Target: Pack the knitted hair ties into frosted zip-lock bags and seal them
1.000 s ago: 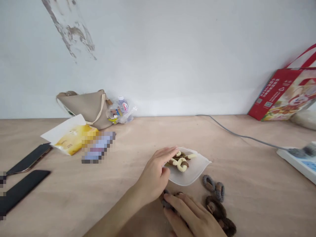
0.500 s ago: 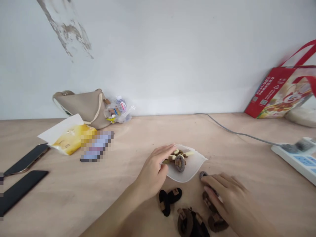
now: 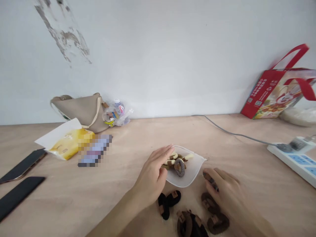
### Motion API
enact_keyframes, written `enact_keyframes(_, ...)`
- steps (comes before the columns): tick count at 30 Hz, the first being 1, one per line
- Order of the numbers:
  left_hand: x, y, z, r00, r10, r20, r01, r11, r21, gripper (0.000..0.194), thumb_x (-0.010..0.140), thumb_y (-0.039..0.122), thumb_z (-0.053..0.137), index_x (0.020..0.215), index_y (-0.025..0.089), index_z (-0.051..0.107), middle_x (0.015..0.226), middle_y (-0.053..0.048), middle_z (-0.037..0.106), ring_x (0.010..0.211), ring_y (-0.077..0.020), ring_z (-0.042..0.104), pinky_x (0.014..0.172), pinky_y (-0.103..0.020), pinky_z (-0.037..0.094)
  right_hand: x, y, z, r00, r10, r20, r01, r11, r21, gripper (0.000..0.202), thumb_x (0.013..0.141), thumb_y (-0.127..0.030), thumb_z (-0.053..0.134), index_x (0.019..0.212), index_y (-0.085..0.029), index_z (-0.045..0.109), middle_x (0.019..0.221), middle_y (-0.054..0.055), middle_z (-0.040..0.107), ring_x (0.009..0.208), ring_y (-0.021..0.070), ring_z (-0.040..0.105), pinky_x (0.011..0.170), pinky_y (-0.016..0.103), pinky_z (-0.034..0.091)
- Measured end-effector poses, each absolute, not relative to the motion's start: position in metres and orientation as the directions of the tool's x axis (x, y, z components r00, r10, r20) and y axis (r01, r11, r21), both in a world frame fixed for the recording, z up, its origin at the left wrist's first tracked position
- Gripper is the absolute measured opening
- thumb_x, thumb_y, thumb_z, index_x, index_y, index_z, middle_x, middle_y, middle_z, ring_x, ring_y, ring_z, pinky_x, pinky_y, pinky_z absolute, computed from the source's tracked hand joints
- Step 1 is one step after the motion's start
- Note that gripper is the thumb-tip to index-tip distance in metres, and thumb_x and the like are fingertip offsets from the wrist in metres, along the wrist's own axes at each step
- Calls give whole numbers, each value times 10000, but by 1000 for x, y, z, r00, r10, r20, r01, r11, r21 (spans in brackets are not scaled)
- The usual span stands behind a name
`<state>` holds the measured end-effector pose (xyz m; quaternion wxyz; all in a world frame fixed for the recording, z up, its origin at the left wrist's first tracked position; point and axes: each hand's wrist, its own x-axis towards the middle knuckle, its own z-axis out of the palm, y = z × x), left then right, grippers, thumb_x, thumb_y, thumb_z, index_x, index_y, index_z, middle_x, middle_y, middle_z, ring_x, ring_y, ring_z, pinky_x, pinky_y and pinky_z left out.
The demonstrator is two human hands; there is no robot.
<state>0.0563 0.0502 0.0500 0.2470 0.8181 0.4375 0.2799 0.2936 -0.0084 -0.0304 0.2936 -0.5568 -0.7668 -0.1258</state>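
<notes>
My left hand (image 3: 154,169) curls around the left edge of a white, open-mouthed pouch (image 3: 195,166), its fingers gripping the rim. Inside the pouch lie several fuzzy hair ties in cream and brown, with a grey hair tie (image 3: 179,168) on top. To the right of the pouch, my right hand (image 3: 225,189) pinches a dark grey-brown hair tie (image 3: 209,179) between thumb and fingers. Below that hand, brown hair ties (image 3: 218,223) rest on the table. Black hair ties (image 3: 164,206) lie below the pouch, and a mixed brown and black cluster (image 3: 189,225) sits at the bottom edge.
On the left are two dark phones (image 3: 21,196), a blurred-out phone (image 3: 96,151), a yellow tissue pack (image 3: 71,143) and a beige bag (image 3: 81,110). A power strip (image 3: 296,159) with a grey cable (image 3: 229,132) and a red shopping bag (image 3: 264,93) stand on the right.
My right hand has closed its fingers on the grey-brown hair tie and lifted slightly off the brown ones. My left hand stays at the pouch. The whole view has shifted a little.
</notes>
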Motion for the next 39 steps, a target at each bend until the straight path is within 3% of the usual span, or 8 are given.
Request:
enact_keyframes(6, 56, 49, 51, 481, 852, 207, 586, -488, 646, 734, 673, -17, 343, 1363, 207, 454, 1431, 16, 443, 1340, -188, 360, 1149, -401, 263, 283, -25, 2, -397, 492, 775, 741, 670, -45, 200, 856, -149, 552, 1036, -235, 567, 1022, 57, 658, 841, 169, 657, 739, 279, 527)
enact_keyframes(9, 54, 49, 51, 468, 858, 212, 595, -483, 642, 715, 690, -12, 344, 1360, 210, 459, 1428, 15, 446, 1337, -190, 367, 1147, -400, 266, 281, -18, 11, -389, 558, 733, 720, 681, -136, 253, 875, -96, 470, 1080, -213, 563, 1114, 95, 631, 863, 157, 656, 713, 260, 537)
enact_keyframes(12, 52, 49, 51, 460, 865, 202, 604, -471, 643, 703, 701, -7, 351, 1360, 214, 459, 1426, 15, 449, 1331, -189, 378, 1142, -389, 278, 296, -13, 10, -250, 662, 706, 747, 596, -294, 210, 880, -104, 449, 1016, -209, 569, 948, 63, 662, 806, 154, 663, 660, 239, 548)
enact_keyframes(15, 51, 50, 50, 458, 863, 214, 595, -477, 647, 704, 704, -6, 358, 1365, 217, 452, 1425, 17, 451, 1326, -183, 387, 1141, -372, 281, 322, -16, -6, -307, 772, 556, 753, 555, -354, 248, 877, -84, 391, 900, -243, 579, 869, 32, 667, 754, 160, 669, 631, 251, 557)
enact_keyframes(22, 52, 50, 48, 450, 865, 223, 575, -471, 669, 715, 696, -9, 373, 1358, 244, 459, 1417, 25, 461, 1318, -194, 403, 1135, -384, 292, 344, -24, -41, -366, 790, 492, 809, 531, -251, 272, 826, -62, 396, 894, -256, 575, 896, 39, 684, 725, 194, 689, 571, 290, 567)
enact_keyframes(29, 53, 47, 52, 461, 863, 206, 589, -471, 657, 706, 698, -2, 357, 1360, 220, 457, 1421, 14, 457, 1322, -185, 394, 1137, -388, 284, 303, -24, 17, -457, 534, 711, 744, 668, -23, 176, 861, -136, 516, 994, -217, 598, 1109, 94, 640, 827, 176, 666, 667, 278, 551)
enact_keyframes(32, 52, 47, 51, 454, 864, 217, 582, -472, 662, 699, 708, 1, 352, 1359, 231, 458, 1419, 20, 458, 1324, -179, 390, 1136, -387, 285, 282, -14, 37, -483, 560, 673, 687, 719, -105, 285, 871, -57, 406, 1025, -207, 593, 1214, 114, 600, 779, 131, 645, 642, 249, 536)
enact_keyframes(39, 52, 50, 48, 472, 859, 199, 577, -472, 666, 726, 699, -12, 350, 1377, 234, 433, 1432, 32, 440, 1332, -172, 379, 1148, -355, 264, 265, -35, 6, -616, 594, 517, 565, 791, -235, 245, 980, -254, 376, 900, -216, 605, 823, -9, 664, 636, 96, 599, 591, 199, 483)
